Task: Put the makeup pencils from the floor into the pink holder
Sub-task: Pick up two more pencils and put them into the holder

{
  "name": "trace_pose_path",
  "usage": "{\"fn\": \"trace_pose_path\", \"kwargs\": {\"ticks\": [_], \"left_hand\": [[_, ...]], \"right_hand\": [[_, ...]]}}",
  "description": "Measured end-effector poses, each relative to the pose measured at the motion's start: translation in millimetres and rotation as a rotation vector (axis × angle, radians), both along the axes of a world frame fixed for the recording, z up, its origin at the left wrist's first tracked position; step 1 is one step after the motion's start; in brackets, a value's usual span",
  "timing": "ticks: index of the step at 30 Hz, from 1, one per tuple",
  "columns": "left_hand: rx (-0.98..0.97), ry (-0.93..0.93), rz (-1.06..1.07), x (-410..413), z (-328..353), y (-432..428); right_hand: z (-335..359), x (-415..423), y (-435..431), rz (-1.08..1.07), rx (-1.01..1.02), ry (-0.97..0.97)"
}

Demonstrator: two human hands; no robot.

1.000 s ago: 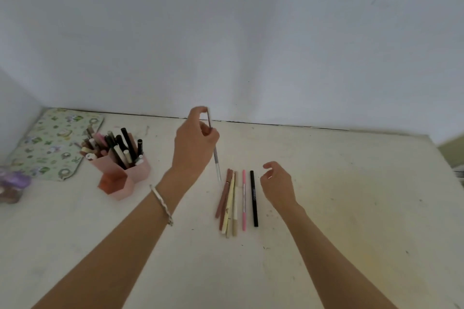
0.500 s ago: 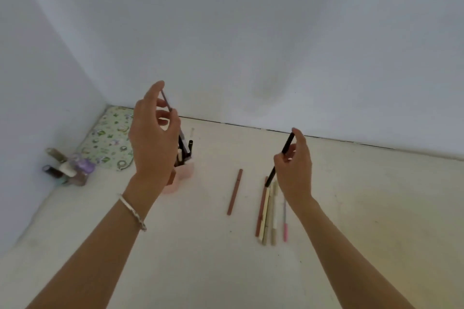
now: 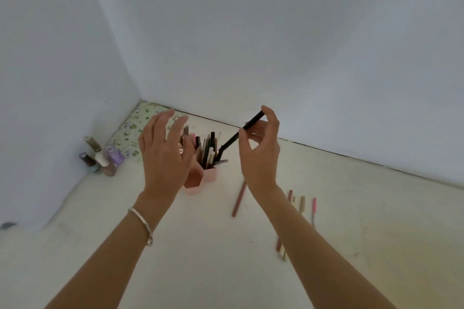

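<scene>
The pink holder (image 3: 209,175) stands on the floor, full of upright pencils, partly hidden behind my left hand (image 3: 164,155). That hand hovers over it, fingers spread, holding nothing. My right hand (image 3: 261,153) pinches a black pencil (image 3: 234,138) tilted down, its lower tip at the holder's right compartment. A brown pencil (image 3: 239,199) lies alone on the floor right of the holder. Several more pencils (image 3: 302,204) lie in a row farther right, partly covered by my right forearm.
A floral mat (image 3: 135,130) lies in the back corner by the walls. Nail polish bottles (image 3: 104,158) stand against the left wall. The floor (image 3: 200,246) is pale, and a dark round object (image 3: 7,225) sits at the far left edge.
My left hand has let go of its thin pencil at the holder and spread its fingers. My right hand has carried the black pencil left to the holder. The camera has turned left.
</scene>
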State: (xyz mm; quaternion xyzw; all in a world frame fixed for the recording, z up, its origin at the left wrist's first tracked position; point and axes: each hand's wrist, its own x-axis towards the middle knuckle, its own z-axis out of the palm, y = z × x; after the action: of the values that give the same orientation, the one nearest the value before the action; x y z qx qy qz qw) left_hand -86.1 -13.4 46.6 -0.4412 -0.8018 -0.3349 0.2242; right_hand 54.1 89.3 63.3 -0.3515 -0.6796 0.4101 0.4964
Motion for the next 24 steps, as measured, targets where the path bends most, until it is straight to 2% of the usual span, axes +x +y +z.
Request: {"fn": "trace_pose_path", "kwargs": {"ticks": [5,9,12,15,17,20,24], "left_hand": [[0.118,-0.057,-0.055,-5,27,-6],[0.186,-0.119,-0.097,10,32,-5],[0.192,-0.166,-0.282,44,21,-5],[-0.037,-0.146,-0.566,90,-5,-1],[-0.338,-0.16,-0.588,114,-30,11],[-0.742,-0.145,-0.353,127,-62,38],[-0.879,-0.153,-0.135,126,-81,63]], "right_hand": [[-27,-18,-2,0.129,0.123,-0.321],[-46,-15,-4,0.084,0.423,-0.534],[-42,-4,-2,0.037,0.382,-0.496],[-26,18,16,-0.119,0.28,-0.345],[-16,39,30,-0.173,0.218,-0.295],[-11,79,45,-0.249,0.155,-0.291],[-16,133,55,-0.361,0.101,-0.31]]}}
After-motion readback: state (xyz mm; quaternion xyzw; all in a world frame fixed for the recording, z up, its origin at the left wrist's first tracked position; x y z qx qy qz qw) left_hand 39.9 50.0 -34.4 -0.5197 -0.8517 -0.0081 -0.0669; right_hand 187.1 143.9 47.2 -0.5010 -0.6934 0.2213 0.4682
